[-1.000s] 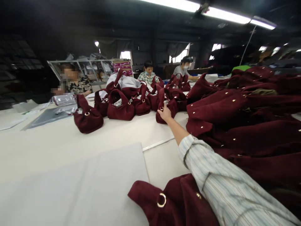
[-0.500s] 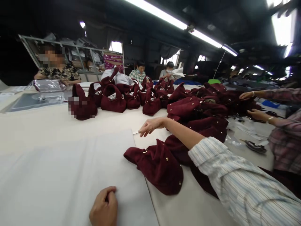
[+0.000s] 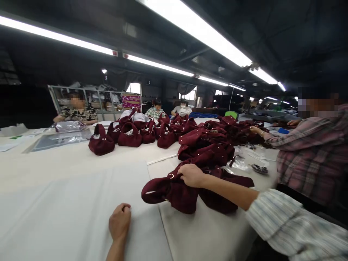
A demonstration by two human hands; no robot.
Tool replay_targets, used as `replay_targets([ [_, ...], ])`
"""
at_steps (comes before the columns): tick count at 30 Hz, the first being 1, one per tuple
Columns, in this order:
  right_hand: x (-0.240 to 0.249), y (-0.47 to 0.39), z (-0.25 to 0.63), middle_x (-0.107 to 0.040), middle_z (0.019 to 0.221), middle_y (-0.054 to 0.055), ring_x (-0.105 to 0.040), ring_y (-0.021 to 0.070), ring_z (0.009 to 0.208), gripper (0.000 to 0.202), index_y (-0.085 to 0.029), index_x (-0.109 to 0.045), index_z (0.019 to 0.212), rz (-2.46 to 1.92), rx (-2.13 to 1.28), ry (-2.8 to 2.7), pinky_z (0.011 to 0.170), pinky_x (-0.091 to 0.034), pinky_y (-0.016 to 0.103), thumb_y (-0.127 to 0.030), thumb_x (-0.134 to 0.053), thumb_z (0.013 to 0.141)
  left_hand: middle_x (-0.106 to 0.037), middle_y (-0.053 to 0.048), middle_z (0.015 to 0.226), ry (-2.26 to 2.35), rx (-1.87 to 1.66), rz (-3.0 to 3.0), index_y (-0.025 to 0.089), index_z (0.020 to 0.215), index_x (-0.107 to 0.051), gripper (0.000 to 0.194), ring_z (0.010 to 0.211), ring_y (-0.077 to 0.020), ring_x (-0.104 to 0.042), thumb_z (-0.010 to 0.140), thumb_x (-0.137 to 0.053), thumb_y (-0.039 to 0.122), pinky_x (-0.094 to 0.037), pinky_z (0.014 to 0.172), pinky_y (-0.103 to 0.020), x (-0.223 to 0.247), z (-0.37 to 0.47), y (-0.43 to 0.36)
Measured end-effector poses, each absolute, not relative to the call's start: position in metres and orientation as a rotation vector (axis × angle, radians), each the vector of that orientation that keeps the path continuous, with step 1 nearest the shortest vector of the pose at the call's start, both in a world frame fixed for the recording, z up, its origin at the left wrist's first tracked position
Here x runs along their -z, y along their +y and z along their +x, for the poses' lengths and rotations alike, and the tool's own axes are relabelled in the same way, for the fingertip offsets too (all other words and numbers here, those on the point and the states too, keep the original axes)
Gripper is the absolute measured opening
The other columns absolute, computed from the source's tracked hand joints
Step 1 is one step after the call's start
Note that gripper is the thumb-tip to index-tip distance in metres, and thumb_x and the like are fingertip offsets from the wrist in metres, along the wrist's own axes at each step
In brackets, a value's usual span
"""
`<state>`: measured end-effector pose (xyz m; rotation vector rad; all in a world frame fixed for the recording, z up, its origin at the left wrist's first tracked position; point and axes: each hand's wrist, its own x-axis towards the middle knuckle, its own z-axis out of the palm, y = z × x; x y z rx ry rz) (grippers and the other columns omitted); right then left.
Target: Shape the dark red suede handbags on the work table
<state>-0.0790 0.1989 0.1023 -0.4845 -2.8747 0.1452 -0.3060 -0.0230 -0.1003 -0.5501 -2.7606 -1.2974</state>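
Standing by the big work table [image 3: 54,170] here, and the person with the head camera is gripping a limp burgundy suede bag [image 3: 176,190] with the right hand [image 3: 191,175], fingers closed over the top edge right by the gold ring. The bag is lying flat and floppy on the table just in front of them, at the near end of a heap of unfinished bags [image 3: 209,145] in the same colour. The left hand [image 3: 119,221] is resting on a pale grey sheet [image 3: 67,214] spread over the table, curled into a loose fist and holding nothing as far as I can see. So to me this looks like the pick-up step: one bag is being taken off the heap, and it isn't on the sheet yet, only its near end is touching the sheet's edge. I'd guess the next move calls for the left hand to get involved, since suede this soft is folding over itself and one hand isn't going to spread it. Further back a row of finished bags [image 3: 130,132] is standing upright with handles up. A co-worker in a plaid shirt [image 3: 312,156] is reaching into the heap from the right side, and other people are sitting at the far end.
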Motion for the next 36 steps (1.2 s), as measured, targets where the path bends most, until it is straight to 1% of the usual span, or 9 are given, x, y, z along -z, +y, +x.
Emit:
replay_targets([
  [5,-0.098,0.201,0.040,-0.069,0.098,0.004,-0.061,0.0170,0.100,0.019,-0.019,-0.070,0.097,-0.438,-0.438,-2.490,0.096,-0.045,0.029,-0.013,-0.054,0.090,-0.070,-0.013,0.104,-2.711,1.435,-0.621,0.017,0.093,-0.068,0.032,0.101,-0.0327,-0.064,0.076,-0.042,0.027,-0.046,0.098,-0.048,0.084,-0.283,-0.017],
  [8,-0.079,0.195,0.078,-0.066,0.094,0.003,-0.061,0.0185,0.093,0.014,-0.021,-0.069,0.096,-0.419,-0.789,-2.141,0.090,-0.047,0.032,-0.022,-0.057,0.089,-0.066,-0.007,0.124,-2.635,1.638,-1.044,0.021,0.115,-0.065,0.042,0.117,-0.0274,-0.060,0.078,-0.050,0.033,-0.047,0.105,-0.042,0.056,-0.240,-0.017],
  [13,-0.039,0.175,0.096,-0.064,0.091,0.003,-0.060,0.0212,0.089,0.012,-0.023,-0.069,0.092,-0.489,-1.117,-1.864,0.084,-0.047,0.033,-0.032,-0.061,0.089,-0.039,-0.012,0.155,-2.323,2.126,-2.072,0.026,0.150,-0.035,0.087,0.143,-0.0306,-0.037,0.075,-0.076,0.038,-0.036,0.117,-0.046,0.007,-0.123,-0.041],
  [17,-0.001,0.160,0.092,-0.063,0.096,0.004,-0.059,0.0234,0.097,0.015,-0.025,-0.068,0.090,-0.509,-1.252,-1.743,0.090,-0.045,0.034,-0.038,-0.062,0.089,-0.034,-0.016,0.155,-2.264,2.101,-1.513,0.025,0.155,-0.020,0.112,0.140,-0.0353,-0.040,0.065,-0.084,0.048,-0.037,0.115,-0.053,0.005,-0.043,-0.041],
  [19,0.023,0.159,0.088,-0.062,0.093,0.003,-0.058,0.0235,0.095,0.017,-0.024,-0.068,0.089,-0.545,-1.419,-1.653,0.088,-0.047,0.033,-0.040,-0.065,0.085,-0.030,-0.016,0.156,-2.304,1.996,-1.302,0.025,0.154,-0.020,0.109,0.141,-0.0358,-0.037,0.068,-0.080,0.053,-0.036,0.115,-0.055,0.012,-0.019,-0.032],
  [23,0.066,0.163,0.088,-0.064,0.088,0.004,-0.060,0.0250,0.090,0.024,-0.022,-0.069,0.091,-0.643,-1.671,-1.512,0.082,-0.050,0.036,-0.042,-0.064,0.078,-0.030,-0.012,0.154,-2.446,1.790,-0.956,0.028,0.145,-0.038,0.068,0.145,-0.0329,-0.029,0.085,-0.062,0.051,-0.032,0.117,-0.056,0.022,0.008,-0.006],
  [30,0.050,0.173,0.117,-0.067,0.113,0.005,-0.063,0.0254,0.107,0.049,-0.026,-0.060,0.131,-0.508,-2.044,-1.397,0.096,-0.048,0.039,-0.041,-0.060,0.084,-0.052,-0.010,0.117,-2.615,1.622,-1.128,0.024,0.117,-0.063,0.046,0.111,-0.0284,-0.058,0.081,-0.063,0.052,-0.050,0.097,-0.049,0.023,-0.021,0.017],
  [33,0.027,0.183,0.117,-0.069,0.108,0.006,-0.062,0.0259,0.108,0.045,-0.021,-0.065,0.119,-0.437,-2.127,-1.546,0.098,-0.046,0.039,-0.049,-0.066,0.084,-0.061,-0.007,0.100,-2.660,1.701,-1.356,0.021,0.110,-0.066,0.044,0.090,-0.0236,-0.064,0.078,-0.066,0.052,-0.056,0.080,-0.038,0.018,-0.035,0.016],
  [36,0.020,0.193,0.109,-0.069,0.100,0.002,-0.063,0.0250,0.102,0.044,-0.019,-0.065,0.107,-0.399,-2.151,-1.767,0.091,-0.048,0.035,-0.036,-0.081,0.069,-0.065,-0.006,0.093,-2.588,1.752,-1.415,0.020,0.098,-0.066,0.033,0.085,-0.0222,-0.064,0.080,-0.066,0.048,-0.056,0.075,-0.033,0.018,-0.029,0.013],
])
